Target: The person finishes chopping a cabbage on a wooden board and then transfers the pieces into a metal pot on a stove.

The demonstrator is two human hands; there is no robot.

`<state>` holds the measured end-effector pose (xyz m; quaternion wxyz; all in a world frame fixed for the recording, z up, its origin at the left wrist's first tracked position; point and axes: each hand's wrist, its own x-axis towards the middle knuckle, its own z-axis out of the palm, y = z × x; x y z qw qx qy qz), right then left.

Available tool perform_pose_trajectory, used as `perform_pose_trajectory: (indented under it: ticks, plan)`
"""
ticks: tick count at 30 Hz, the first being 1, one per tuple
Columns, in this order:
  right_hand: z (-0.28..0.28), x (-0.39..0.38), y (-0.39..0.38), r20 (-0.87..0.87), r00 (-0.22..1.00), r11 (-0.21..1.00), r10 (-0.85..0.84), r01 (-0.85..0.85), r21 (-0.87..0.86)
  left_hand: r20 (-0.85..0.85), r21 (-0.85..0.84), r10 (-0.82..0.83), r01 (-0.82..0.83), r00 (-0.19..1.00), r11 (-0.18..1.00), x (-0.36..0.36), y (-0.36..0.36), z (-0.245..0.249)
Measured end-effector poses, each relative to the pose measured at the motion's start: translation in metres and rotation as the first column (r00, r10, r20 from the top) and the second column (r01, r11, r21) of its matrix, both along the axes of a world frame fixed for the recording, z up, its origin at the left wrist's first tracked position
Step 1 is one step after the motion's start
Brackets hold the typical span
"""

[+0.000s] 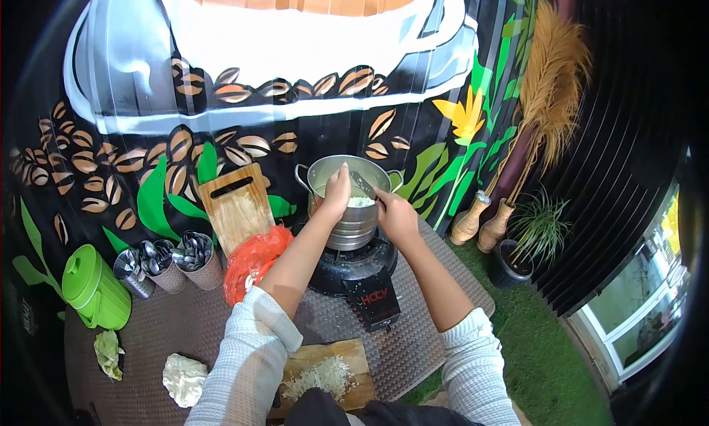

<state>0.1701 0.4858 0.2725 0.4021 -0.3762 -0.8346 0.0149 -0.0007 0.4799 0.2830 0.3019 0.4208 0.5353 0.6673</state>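
A silver two-handled pot (350,238) stands on a black stove (375,300). Over the pot's left side is my left hand (338,188), fingers pressed together; whatever they hold, if anything, is hidden. My right hand (397,218) grips the handle of a dark-bladed knife (362,183), which reaches over the pot's opening. White chopped pieces (360,201) show inside the pot. Nearest my body, a wooden board (362,357) carries a heap of shredded white pieces (325,379).
Left of the stove are a red plastic bag (255,260), an upright cutting board (240,212) and cutlery cups (201,267). Farther left stand a green container (96,286), a pale cabbage-like piece (185,379) and a green leaf (108,354). Vases (493,227) stand right of the table.
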Motion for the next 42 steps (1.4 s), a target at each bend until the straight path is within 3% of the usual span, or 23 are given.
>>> perform_pose_trajectory:
  ticks: [1,3,4,6,8,10,11,14,16,19,20,22,23,25,26,28,29,30,32,38,42]
  plan:
    - [-0.002,0.0,0.002,0.0,1.0,1.0,-0.001,0.001,0.001,0.0,0.001,-0.001,0.001,1.0,1.0,-0.002,0.004,-0.004]
    - [-0.003,0.002,0.0,-0.211,0.976,0.996,0.05,-0.034,0.08,0.052,0.147,-0.057,0.049,0.997,0.988,-0.002,0.005,-0.007]
    - [-0.002,0.005,-0.005,-0.21,0.977,0.997,0.044,-0.028,0.078,0.053,0.146,-0.062,0.054,0.997,0.988,-0.003,0.002,-0.006]
    - [-0.005,0.012,-0.017,-0.401,0.914,0.976,0.061,-0.138,-0.166,0.141,0.183,-0.19,0.163,0.972,0.97,-0.006,-0.008,-0.006]
    - [-0.012,0.024,-0.038,-0.41,0.91,0.978,0.067,-0.141,-0.154,0.121,0.242,-0.213,0.18,0.969,0.954,-0.003,-0.021,-0.007]
    - [-0.019,0.038,-0.076,-0.647,0.761,0.822,0.049,-0.399,-0.407,-0.001,0.256,-0.107,0.104,0.994,0.961,0.005,-0.059,0.001]
    - [-0.03,0.045,-0.094,-0.67,0.742,0.809,0.019,-0.405,-0.426,-0.05,0.263,0.015,-0.002,0.999,0.965,0.013,-0.087,0.008]
    - [-0.086,0.077,-0.148,-0.65,0.76,0.791,-0.004,-0.396,-0.467,0.051,0.337,0.027,-0.042,0.998,0.941,0.008,-0.122,-0.038]
    - [-0.126,0.095,-0.189,-0.623,0.781,0.72,-0.039,-0.41,-0.559,0.024,0.316,-0.057,0.046,0.998,0.948,0.014,-0.161,-0.075]
    - [-0.205,0.12,-0.234,-0.475,0.875,0.76,-0.088,-0.249,-0.6,0.048,0.206,-0.232,0.217,0.972,0.954,0.023,-0.219,-0.133]
    - [-0.221,0.128,-0.248,-0.473,0.876,0.759,-0.089,-0.248,-0.602,0.032,0.099,-0.218,0.214,0.975,0.972,0.026,-0.233,-0.154]
    - [-0.244,0.139,-0.269,-0.346,0.93,0.767,-0.127,-0.129,-0.628,-0.064,0.033,-0.171,0.173,0.983,0.984,0.029,-0.25,-0.212]
    - [-0.252,0.143,-0.274,-0.291,0.946,0.783,-0.142,-0.072,-0.618,-0.064,0.033,-0.175,0.177,0.983,0.984,0.033,-0.267,-0.219]
    - [-0.262,0.146,-0.281,-0.223,0.962,0.832,-0.156,0.007,-0.555,-0.383,-0.25,-0.189,0.095,0.904,0.964,0.042,-0.301,-0.223]
    - [-0.266,0.148,-0.285,-0.155,0.973,0.873,-0.174,0.079,-0.482,-0.383,-0.251,-0.194,0.101,0.903,0.963,0.049,-0.315,-0.226]
    - [-0.266,0.147,-0.292,-0.122,0.978,0.862,-0.167,0.085,-0.5,-0.821,-0.345,-0.275,-0.05,0.5,0.937,0.06,-0.337,-0.237]
    - [-0.266,0.146,-0.295,-0.088,0.984,0.852,-0.152,0.085,-0.517,-0.787,-0.417,-0.374,0.023,0.491,0.909,0.062,-0.344,-0.242]
    - [-0.268,0.147,-0.297,-0.091,0.983,0.852,-0.158,0.089,-0.516,-0.789,-0.415,-0.375,0.028,0.487,0.909,0.067,-0.352,-0.245]
    - [-0.273,0.148,-0.299,-0.131,0.988,0.857,-0.081,0.002,-0.515,-0.89,-0.313,-0.301,0.022,0.341,0.95,0.076,-0.366,-0.25]
    - [-0.266,0.155,-0.32,-0.189,0.98,0.873,0.057,-0.141,-0.467,-0.931,-0.203,-0.222,0.092,0.289,0.975,0.084,-0.376,-0.267]
    - [-0.26,0.16,-0.334,-0.166,0.985,0.862,0.041,-0.119,-0.492,-0.959,-0.105,-0.123,0.083,0.257,0.991,0.087,-0.379,-0.27]
